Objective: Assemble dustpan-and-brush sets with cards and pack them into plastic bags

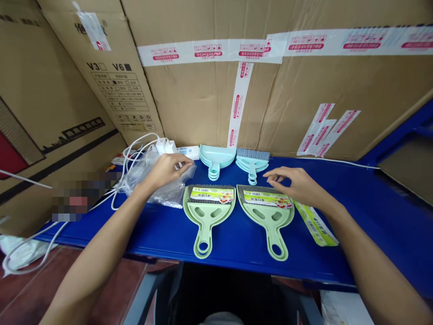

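Left hand (167, 169) is resting on top of a pile of clear plastic bags (158, 183) at the left of the blue table (372, 203). Fingers are curled down w/ the tips pinching the top bag, so I'd call it a light grip on the bag, not a full grab. Right hand (292, 183) hovers just over the top edge of the right green dustpan (269, 212), fingers spread and loose, holding nothing afaict. It's a bit motion-blurred, so can't say if the fingertips actually touch the paper label (267, 198) on it.

Layout: the left green dustpan (207, 214) sits right beside the other one, both flat, handles pointing toward the person, each w/ a label across the top. Behind them a stack of light blue dustpans (216, 159) and a stack of blue brushes (253, 161) next to it. A loose label (314, 223) lies just right of the right dustpan, partly under the right forearm.

What could go wrong imo:
- Bags are slippery and stacked, so a pinch like that could easily pull up 2 or 3 at once, or drag the whole pile sideways.
- White cable (135, 153) and charger (165, 145) are right behind the pile, touching it by the looks of it. Tug the bags and the cable might come along.
- Right forearm is over the loose label, so a sweep could shove it off the front edge.
- Both green dustpans have handles near the table edge, an elbow bump could tip one off.

So the bag is under the left fingertips, and the right dustpan is just below and in front of the right fingers.
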A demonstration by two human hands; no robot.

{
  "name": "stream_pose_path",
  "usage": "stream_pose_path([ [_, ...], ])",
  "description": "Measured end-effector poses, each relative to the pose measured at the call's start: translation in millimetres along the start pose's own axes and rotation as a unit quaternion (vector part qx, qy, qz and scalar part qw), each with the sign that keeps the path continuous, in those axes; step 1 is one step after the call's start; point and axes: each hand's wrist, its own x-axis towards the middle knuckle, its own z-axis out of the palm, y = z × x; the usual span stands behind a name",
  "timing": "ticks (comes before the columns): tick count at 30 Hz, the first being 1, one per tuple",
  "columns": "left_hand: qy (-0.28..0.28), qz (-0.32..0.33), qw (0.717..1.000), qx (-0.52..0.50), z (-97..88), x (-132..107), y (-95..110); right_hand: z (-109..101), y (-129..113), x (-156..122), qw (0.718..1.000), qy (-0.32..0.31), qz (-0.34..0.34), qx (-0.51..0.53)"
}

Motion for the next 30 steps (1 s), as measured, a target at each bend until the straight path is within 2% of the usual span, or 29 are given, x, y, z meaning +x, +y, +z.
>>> stream_pose_path([
  [3, -0.031, 0.013, 0.997, 0.066, 9.4, -3, -7, 2, 5, 2, 1.0, 0.024, 0.018, -0.005],
  [6, -0.027, 0.037, 0.996, 0.076, 14.3, -5, -1, 1, 8, 2, 0.999, -0.001, 0.037, 0.003],
  [13, -0.023, 0.086, 0.996, 0.025, 17.2, -4, 17, -5, 10, -2, 0.991, -0.127, 0.038, 0.004],
  [18, -0.005, 0.121, 0.992, 0.041, 22.2, -5, 32, -11, 13, -6, 0.976, -0.208, 0.057, 0.013],
  [24, 0.058, 0.1, 0.993, 0.027, 18.0, -3, 34, -20, 7, -15, 0.946, -0.324, 0.014, 0.02],
  [26, 0.078, 0.08, 0.994, 0.004, 10.4, -8, 49, -18, 5, -16, 0.941, -0.339, 0.005, 0.009],
  [27, 0.086, 0.067, 0.994, -0.005, 6.4, -15, 63, -17, 4, -17, 0.941, -0.339, 0.007, 0.006],
  [28, 0.092, 0.052, 0.994, -0.013, 3.2, -25, 83, -15, 4, -17, 0.942, -0.337, 0.009, 0.006],
  [30, 0.079, 0.023, 0.996, -0.03, 3.1, -52, 137, -13, 3, -17, 0.943, -0.331, 0.008, 0.011],
])
